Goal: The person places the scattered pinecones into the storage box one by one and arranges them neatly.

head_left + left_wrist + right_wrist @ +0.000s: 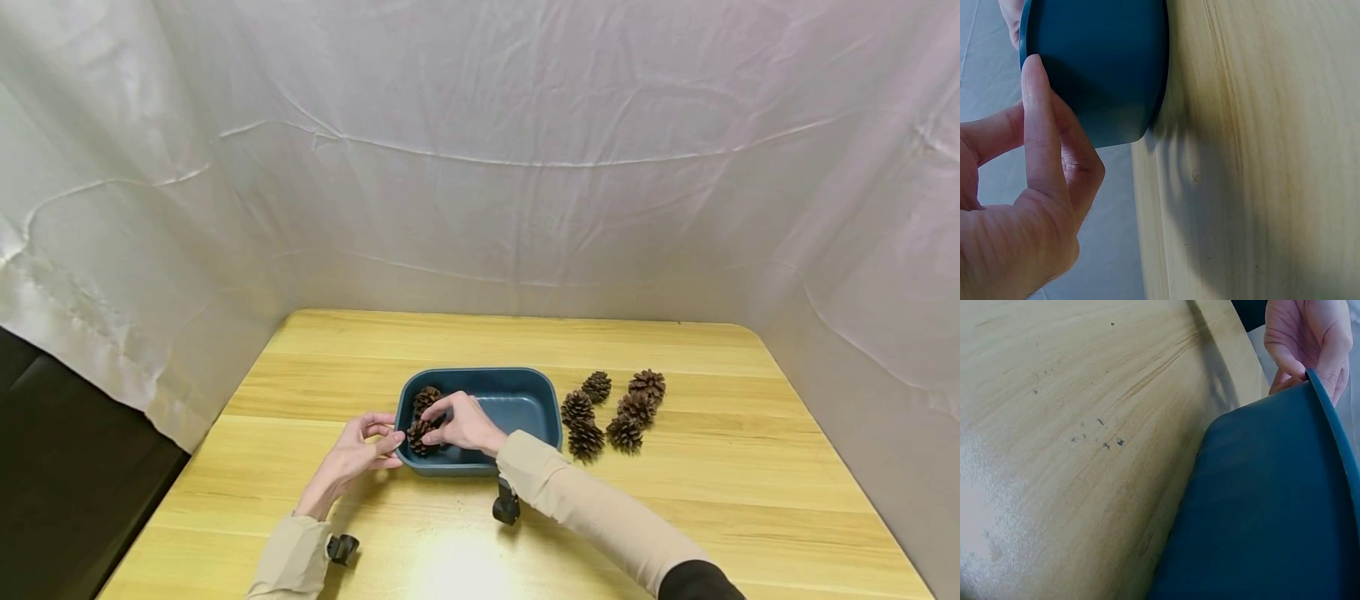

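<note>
My left hand [356, 452] pinched the rim at the left end of the blue rectangular tub [521, 414]. Inside that end, my right hand [467, 423] had its thumb and forefinger curled around the nearer of two pine cones [422, 447]. Six loose pine cones [586, 439] lay on the wooden table [240, 467], right of the tub.

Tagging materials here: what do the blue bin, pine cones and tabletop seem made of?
Blue bin: probably satin plastic, given smooth walls and rounded corners; coated metal is possible.
Pine cones: seemingly natural, woody, matte, from their layered brown scales.
Tabletop: glossy wood or laminate, judging by streaked grain and glare.
</note>
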{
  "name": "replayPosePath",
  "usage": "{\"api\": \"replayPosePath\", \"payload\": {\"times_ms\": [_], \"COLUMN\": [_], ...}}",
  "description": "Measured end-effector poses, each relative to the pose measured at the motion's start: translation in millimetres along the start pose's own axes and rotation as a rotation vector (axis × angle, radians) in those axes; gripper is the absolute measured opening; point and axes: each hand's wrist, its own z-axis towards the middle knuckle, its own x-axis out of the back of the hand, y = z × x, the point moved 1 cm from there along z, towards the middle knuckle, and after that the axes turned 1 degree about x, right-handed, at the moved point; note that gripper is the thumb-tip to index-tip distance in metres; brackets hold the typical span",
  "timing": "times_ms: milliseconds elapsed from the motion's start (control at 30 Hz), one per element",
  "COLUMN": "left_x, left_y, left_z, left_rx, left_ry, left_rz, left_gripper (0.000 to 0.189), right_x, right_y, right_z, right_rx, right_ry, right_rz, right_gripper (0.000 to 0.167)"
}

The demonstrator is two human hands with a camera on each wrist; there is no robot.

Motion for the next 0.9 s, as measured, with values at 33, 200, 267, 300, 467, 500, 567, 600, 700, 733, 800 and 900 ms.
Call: {"api": "replayPosePath", "payload": {"times_ms": [33, 200, 267, 300, 467, 500, 567, 600, 700, 733, 800, 900], "left_x": [0.0, 0.1, -0.1, -0.1, 0.2, 0.0, 0.3, 0.5, 0.4, 0.4, 0.6, 0.2], "left_y": [0.0, 0.1, -0.1, -0.1, 0.3, 0.4, 0.1, -0.1, -0.3, -0.2, -0.2, 0.1], "left_z": [0.0, 0.0, 0.1, 0.0, -0.1, -0.1, -0.1, 0.0, 0.0, 0.0, 0.2, 0.1], "left_rx": [-0.001, 0.001, 0.002, 0.003, 0.006, 0.005, 0.005, 0.004, 0.003, 0.003, 0.005, 0.004], "left_ry": [0.002, 0.009, 0.010, 0.010, 0.011, 0.011, 0.010, 0.011, 0.012, 0.012, 0.012, 0.012], "left_rz": [0.001, 0.007, 0.009, 0.011, 0.017, 0.017, 0.017, 0.017, 0.015, 0.016, 0.014, 0.009], "left_gripper": [0.047, 0.045, 0.045, 0.045, 0.046, 0.046, 0.047, 0.047, 0.047, 0.047, 0.047, 0.047], "right_x": [0, 1, 2, 3, 8, 10, 13, 14, 19, 21, 24, 29], "right_y": [0, 1, 1, 1, 1, 1, 1, 1, 1, 2, 4, 5], "right_z": [-0.1, -1.6, -2.6, -3.0, -6.2, -7.0, -8.9, -9.9, -13.1, -14.1, -15.8, -18.7], "right_rx": [-0.004, -0.026, -0.037, -0.042, -0.058, -0.058, -0.055, -0.052, -0.040, -0.036, -0.032, -0.032], "right_ry": [-0.001, -0.016, -0.024, -0.027, -0.024, -0.021, -0.019, -0.019, -0.022, -0.024, -0.025, -0.023], "right_rz": [0.010, 0.065, 0.088, 0.099, 0.129, 0.131, 0.143, 0.150, 0.174, 0.181, 0.194, 0.216], "right_gripper": [0.028, 0.027, 0.027, 0.027, 0.028, 0.028, 0.029, 0.029, 0.030, 0.030, 0.030, 0.031]}}
